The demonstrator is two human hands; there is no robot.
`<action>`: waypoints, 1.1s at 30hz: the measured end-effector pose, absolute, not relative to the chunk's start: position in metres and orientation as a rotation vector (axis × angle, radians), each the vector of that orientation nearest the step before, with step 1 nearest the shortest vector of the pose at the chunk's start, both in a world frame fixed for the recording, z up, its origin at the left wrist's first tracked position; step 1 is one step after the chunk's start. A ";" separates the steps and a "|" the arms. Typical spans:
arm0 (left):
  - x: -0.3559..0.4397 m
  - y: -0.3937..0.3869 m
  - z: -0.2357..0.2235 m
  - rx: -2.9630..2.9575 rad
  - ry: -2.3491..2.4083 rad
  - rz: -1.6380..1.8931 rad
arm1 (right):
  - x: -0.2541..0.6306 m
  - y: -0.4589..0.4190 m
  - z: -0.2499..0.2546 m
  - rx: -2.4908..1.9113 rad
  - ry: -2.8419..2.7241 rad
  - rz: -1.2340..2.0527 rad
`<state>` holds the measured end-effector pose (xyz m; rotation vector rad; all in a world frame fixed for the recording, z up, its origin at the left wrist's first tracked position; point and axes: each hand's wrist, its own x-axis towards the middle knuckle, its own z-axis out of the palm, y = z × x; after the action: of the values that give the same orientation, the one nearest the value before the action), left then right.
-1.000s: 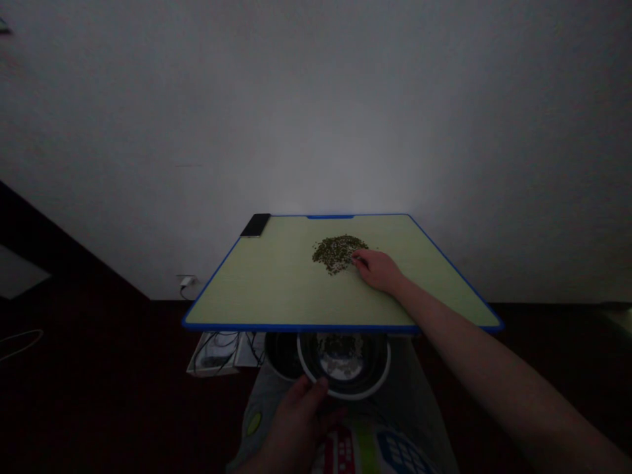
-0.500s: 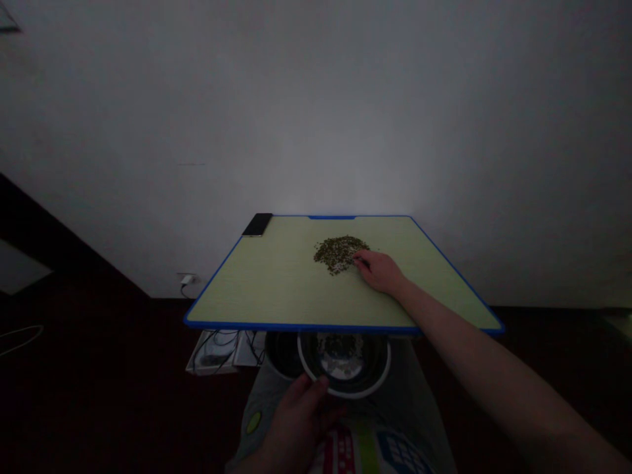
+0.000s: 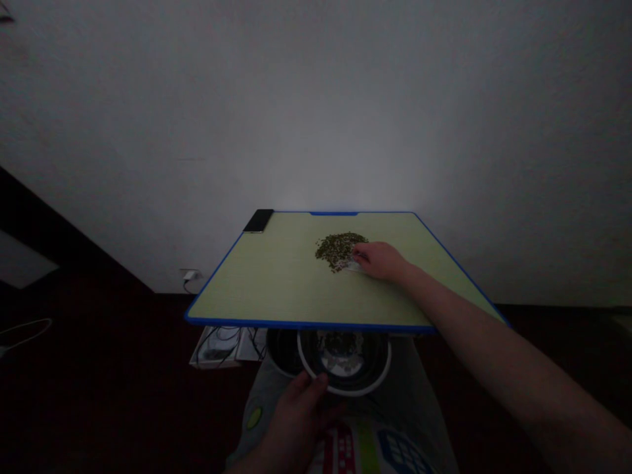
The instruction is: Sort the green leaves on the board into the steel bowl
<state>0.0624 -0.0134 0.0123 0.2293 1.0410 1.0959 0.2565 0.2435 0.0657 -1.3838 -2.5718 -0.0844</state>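
A loose pile of small greenish-brown seeds or beans (image 3: 338, 249) lies on the pale board with a blue edge (image 3: 286, 289). At its right side is my right hand (image 3: 380, 259), fingers pinched together; what they hold, if anything, is too small and dark to make out. A whitish patch shows on the board under those fingers. Below the board's front edge, my left hand (image 3: 299, 415) grips the near-left rim of a metal bowl (image 3: 353, 388) on my lap. Dark bits and a shiny bottom show inside the bowl.
A black phone (image 3: 258, 221) lies at the board's far left corner. Another dark bowl (image 3: 282, 352) sits behind the metal one. A white box with cables (image 3: 217, 345) stands on the floor, left. A printed bag (image 3: 365, 447) rests against my lap. The wall stands behind the board.
My right hand has shifted slightly, its wrist lower and flatter beside the pile, and a whitish patch now shows under the fingers. My left hand stays on the bowl's rim.
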 end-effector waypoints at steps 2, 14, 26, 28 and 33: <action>0.062 -0.014 0.013 0.237 1.054 1.094 | 0.255 0.243 0.065 -1.383 -2.551 -0.068; 0.060 -0.013 0.008 0.216 1.022 1.110 | 0.259 0.235 0.052 -1.368 -2.415 0.052; 0.060 -0.013 0.013 0.226 1.020 1.090 | 0.256 0.238 0.048 -1.289 -2.417 0.022; 0.060 -0.013 0.013 0.233 1.029 1.089 | 0.255 0.238 0.048 -1.281 -2.415 0.037; 0.060 -0.013 0.007 0.218 1.029 1.097 | 0.255 0.238 0.047 -1.232 -2.424 0.057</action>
<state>0.0600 -0.0129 0.0072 0.2183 1.0287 1.0974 0.2545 0.2380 0.0473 -1.2324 -2.4241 0.0574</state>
